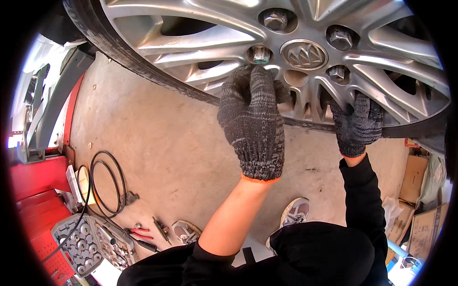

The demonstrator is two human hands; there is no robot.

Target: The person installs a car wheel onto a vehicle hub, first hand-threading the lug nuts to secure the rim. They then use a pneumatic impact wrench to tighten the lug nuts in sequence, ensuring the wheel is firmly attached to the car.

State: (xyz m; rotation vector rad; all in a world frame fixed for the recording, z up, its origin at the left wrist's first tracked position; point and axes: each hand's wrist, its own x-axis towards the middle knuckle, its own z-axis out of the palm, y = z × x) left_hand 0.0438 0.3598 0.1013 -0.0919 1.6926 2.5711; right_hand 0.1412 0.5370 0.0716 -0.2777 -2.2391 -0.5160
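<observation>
A silver alloy wheel (219,35) with a black tyre (143,66) hangs in front of me, its round centre cap (304,54) between the lug bolts. My left hand (253,119), in a dark grey knitted glove with an orange cuff edge, is just below the left lug bolt (260,54). Its fingers are bent together, and whatever lies between their tips is hidden. My right hand (357,125), gloved alike, grips a lower spoke near the rim, with some fingers out of sight behind it. Other lug bolts show at the upper left (275,20) and upper right (341,39).
At lower left a socket set case (81,243) lies open near red-handled pliers (140,233) and a coiled black hose (123,186). A red metal stand (40,176) borders the left side. Cardboard boxes (413,178) stand at right. My shoes (296,211) are on the concrete floor.
</observation>
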